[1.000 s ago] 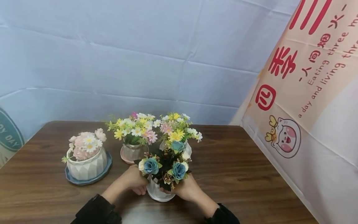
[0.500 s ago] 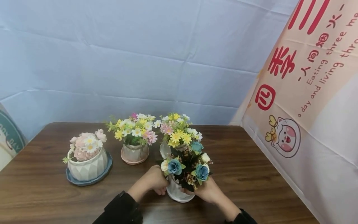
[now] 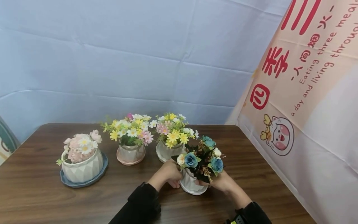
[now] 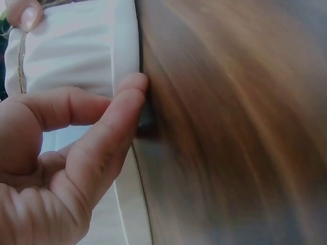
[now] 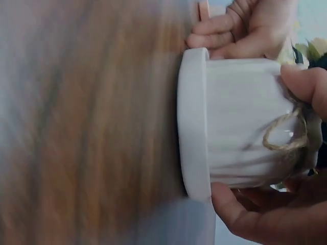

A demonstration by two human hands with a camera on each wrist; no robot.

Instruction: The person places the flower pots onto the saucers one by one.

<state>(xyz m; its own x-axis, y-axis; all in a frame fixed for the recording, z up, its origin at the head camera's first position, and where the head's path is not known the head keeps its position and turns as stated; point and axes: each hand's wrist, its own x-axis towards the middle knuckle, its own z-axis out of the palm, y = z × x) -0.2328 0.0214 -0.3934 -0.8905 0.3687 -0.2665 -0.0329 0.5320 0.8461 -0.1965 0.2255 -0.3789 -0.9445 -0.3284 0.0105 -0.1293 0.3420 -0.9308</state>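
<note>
**White Pot of Blue Roses Held in Two Hands**

Gripped from both sides: a white pot (image 3: 190,184) with blue roses (image 3: 191,159) on top. Left hand (image 3: 168,173) curled round the pot's left side, fingers (image 4: 97,138) down by its white saucer (image 5: 193,122). Right hand (image 3: 221,182) wrapped round the pot's right side, thumb (image 5: 302,80) near a bow of brown string (image 5: 284,133) tied at the top. Black sleeves (image 3: 141,205) on both arms.

Sat on a brown wooden table (image 3: 39,193), that white pot, near the front edge. Hard to tell if lifted a bit or resting flat; table looked blurry in both wrist views.

Just behind the white pot and a little to its left: a grey pot of yellow daisies (image 3: 170,140), very near the roses. Farther left of the white pot: a pot on a pink saucer (image 3: 130,154), full of yellow, white and pink daisies. Well apart to the left of the white pot: a big white pot of pink flowers (image 3: 82,161) on a blue-grey plate (image 3: 84,182).

Behind the white pot, past the table: a pale blue cloth wall (image 3: 126,62). To the right of the white pot: a cream banner (image 3: 305,93) with red writing and a little cartoon cat (image 3: 277,135).
</note>
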